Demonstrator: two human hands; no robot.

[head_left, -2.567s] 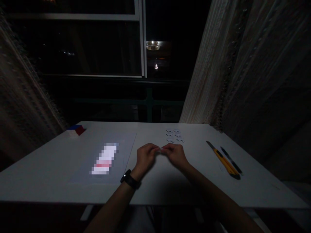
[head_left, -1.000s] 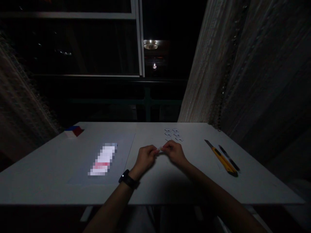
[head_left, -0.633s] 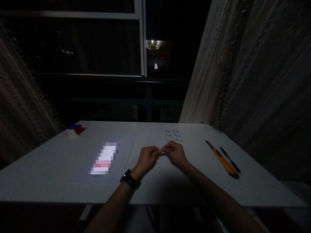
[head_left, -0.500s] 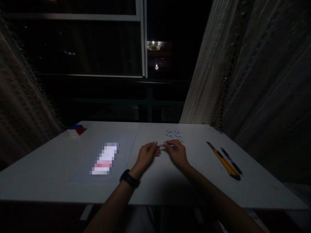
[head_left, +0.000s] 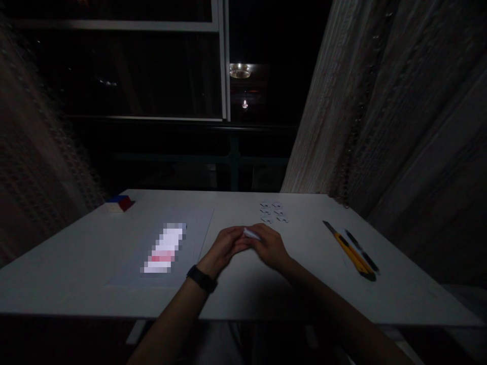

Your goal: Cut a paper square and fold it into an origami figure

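Note:
Between my two hands, just above the middle of the white table (head_left: pixel 243 299), a small folded piece of white paper (head_left: pixel 251 233) is held. My left hand (head_left: pixel 227 244), with a dark watch (head_left: pixel 201 279) on its wrist, closes on the paper from the left. From the right, my right hand (head_left: pixel 271 245) grips it between thumb and fingers. The fingertips overlap, so part of the paper is hidden. Beyond my right hand lie several small folded white paper pieces (head_left: pixel 279 213) in rows.
A lit phone-like screen (head_left: pixel 167 248), blurred out, lies on a large white sheet (head_left: pixel 198 233) to the left. A cube puzzle (head_left: pixel 119 204) sits at the far left corner. To the right are a yellow utility knife (head_left: pixel 350 253) and a dark pen (head_left: pixel 361 251). Curtains flank the window.
My hands have come closer together around the paper, and my right hand has shifted slightly left and down. The paper now shows a broader white face. The other things have stayed put.

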